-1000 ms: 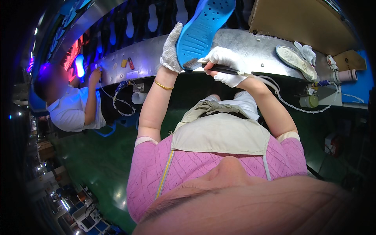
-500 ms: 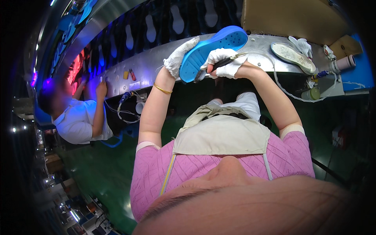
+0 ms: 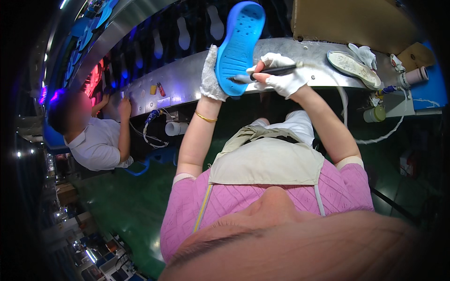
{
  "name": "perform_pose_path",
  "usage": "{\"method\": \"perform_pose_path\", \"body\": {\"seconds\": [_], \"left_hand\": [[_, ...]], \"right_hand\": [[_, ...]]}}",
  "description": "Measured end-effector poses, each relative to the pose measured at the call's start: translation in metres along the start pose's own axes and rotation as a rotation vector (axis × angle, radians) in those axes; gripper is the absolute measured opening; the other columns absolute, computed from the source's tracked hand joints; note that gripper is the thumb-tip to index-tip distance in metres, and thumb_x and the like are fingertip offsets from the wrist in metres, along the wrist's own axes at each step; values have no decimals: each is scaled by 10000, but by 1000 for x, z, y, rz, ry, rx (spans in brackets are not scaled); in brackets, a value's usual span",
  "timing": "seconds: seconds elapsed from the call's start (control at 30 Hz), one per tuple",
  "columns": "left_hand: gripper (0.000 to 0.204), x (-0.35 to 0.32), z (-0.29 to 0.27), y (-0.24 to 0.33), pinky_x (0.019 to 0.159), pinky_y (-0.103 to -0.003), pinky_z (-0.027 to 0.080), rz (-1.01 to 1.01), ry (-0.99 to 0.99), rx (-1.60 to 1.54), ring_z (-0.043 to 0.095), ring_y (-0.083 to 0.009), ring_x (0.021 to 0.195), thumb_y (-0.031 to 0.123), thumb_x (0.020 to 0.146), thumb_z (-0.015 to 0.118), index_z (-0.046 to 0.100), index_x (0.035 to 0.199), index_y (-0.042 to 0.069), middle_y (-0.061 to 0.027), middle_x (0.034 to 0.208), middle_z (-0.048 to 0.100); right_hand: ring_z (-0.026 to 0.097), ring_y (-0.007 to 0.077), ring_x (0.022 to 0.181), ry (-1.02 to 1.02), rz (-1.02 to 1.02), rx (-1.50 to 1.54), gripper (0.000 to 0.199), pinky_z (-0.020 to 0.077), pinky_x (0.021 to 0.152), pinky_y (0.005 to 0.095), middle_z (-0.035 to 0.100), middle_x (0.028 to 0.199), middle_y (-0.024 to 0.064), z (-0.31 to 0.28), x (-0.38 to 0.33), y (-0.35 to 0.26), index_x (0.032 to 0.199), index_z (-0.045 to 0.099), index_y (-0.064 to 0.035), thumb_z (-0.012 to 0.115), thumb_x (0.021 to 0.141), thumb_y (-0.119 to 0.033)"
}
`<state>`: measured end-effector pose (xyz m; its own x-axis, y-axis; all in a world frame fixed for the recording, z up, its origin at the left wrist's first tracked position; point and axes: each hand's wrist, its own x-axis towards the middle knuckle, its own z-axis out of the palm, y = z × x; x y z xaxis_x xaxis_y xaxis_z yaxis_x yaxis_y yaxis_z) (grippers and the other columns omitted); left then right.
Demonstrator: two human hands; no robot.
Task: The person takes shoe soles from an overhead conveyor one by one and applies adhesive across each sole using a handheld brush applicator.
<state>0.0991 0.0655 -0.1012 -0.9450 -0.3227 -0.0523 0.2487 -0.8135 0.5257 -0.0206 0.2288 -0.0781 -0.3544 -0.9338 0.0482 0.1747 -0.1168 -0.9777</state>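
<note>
A blue shoe sole (image 3: pixel 238 49) with small holes toward its far end is held up over the metal ledge, its inner face showing. My left hand (image 3: pixel 212 75), in a whitish glove, grips the sole along its left edge near the heel. In my right hand (image 3: pixel 281 83), whose white glove leaves some fingertips bare, is a black-handled brush (image 3: pixel 283 70). Its tip lies against the inside of the heel. From the handle's back end a pale hose (image 3: pixel 344 100) runs down to the right.
Beyond the metal ledge (image 3: pixel 183 91), a dark belt carries pale sole shapes (image 3: pixel 183 35). A whitish-coated sole (image 3: pixel 354 68) lies at right, before a brown board (image 3: pixel 351 21). A greenish jar (image 3: pixel 374 114) hangs below. At left sits a co-worker (image 3: pixel 101 140); a white cup (image 3: pixel 176 128) is nearer me.
The sole has swung more upright, its far end now pointing away from me. My right hand has turned, and the brush lies more level, with its tip at the heel's inside rather than its rim.
</note>
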Motion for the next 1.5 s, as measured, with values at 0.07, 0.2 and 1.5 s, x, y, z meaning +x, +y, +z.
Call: {"method": "perform_pose_path", "body": {"seconds": [0.07, 0.2, 1.5], "left_hand": [[630, 1, -3, -10, 875, -442, 486, 93, 37, -55, 600, -325, 970, 529, 908, 394, 483, 1236, -2, -190, 1150, 580], [667, -4, 1, -18, 897, -468, 465, 168, -12, -107, 572, -340, 1013, 570, 886, 386, 460, 1273, 32, -187, 1189, 555], [575, -24, 33, -9, 827, -390, 526, 136, 25, 276, 626, -303, 936, 473, 933, 409, 443, 1266, 6, -171, 1096, 599]], "right_hand": [[585, 137, 651, 64, -283, -176, 123, 481, 620, 247, 602, 774, 60, 10, -2, 23, 828, 595, -25, 696, 757, -24], [598, 156, 706, -36, -309, -234, 182, 483, 654, 272, 598, 781, 74, 33, -19, 33, 814, 588, -30, 730, 705, 0], [597, 264, 735, -127, -992, -767, 233, 493, 676, 318, 594, 782, 94, -41, 24, -38, 778, 590, -98, 646, 629, 73]]}}
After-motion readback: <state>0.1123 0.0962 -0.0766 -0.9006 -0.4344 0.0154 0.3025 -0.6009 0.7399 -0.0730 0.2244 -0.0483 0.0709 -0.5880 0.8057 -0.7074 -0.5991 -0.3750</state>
